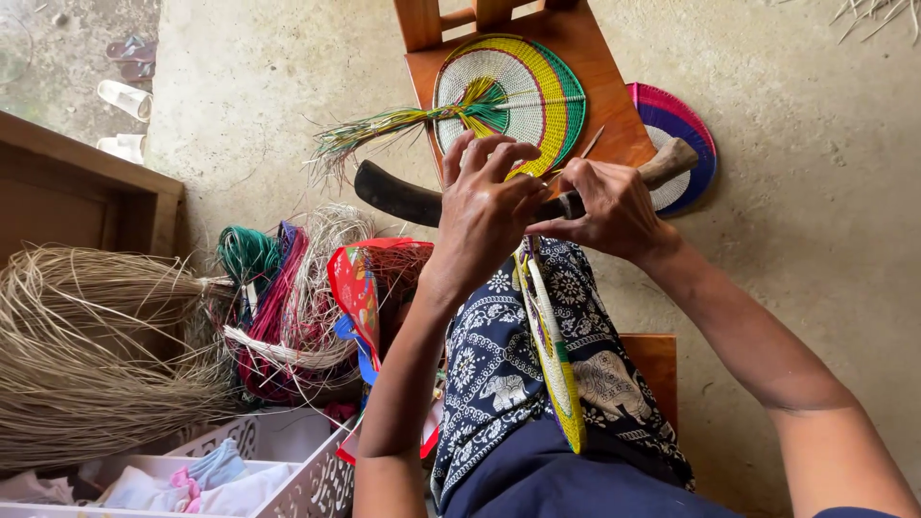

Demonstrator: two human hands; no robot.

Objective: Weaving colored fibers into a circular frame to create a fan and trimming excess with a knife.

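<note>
Item: large knife (408, 200), curved dark blade, pale wooden handle. Lies crosswise in front of the person, over the near edge of a wooden stool (614, 115). Long axis runs left to right, blade tip to the left, handle butt to the right and slightly farther off.

Right hand (614, 209): closed around the knife where blade meets handle, fingers (587, 197) pressed together on it. It is the nearer hand to the handle.

Left hand (484, 206): directly over the blade's middle, fingers bent and bunched, tips meeting the right hand's thumb. They seem to pinch something thin against the edge; what it is cannot be told.

Partly woven fan (554, 355): yellow and green, seen edge-on, runs from the hands down across the lap, over a dark blue patterned cloth (499, 364).

On the stool, beyond the hands: round woven fan (523, 86), white, yellow and green, with loose green strands (369, 134) trailing left.

On the floor, right of the stool: pink and purple fan (686, 129).

Left of the lap: bundles of coloured strands (273, 288), then a heap of pale dry fibre (86, 345). Near left: white openwork basket (278, 451) holding cloths.
</note>
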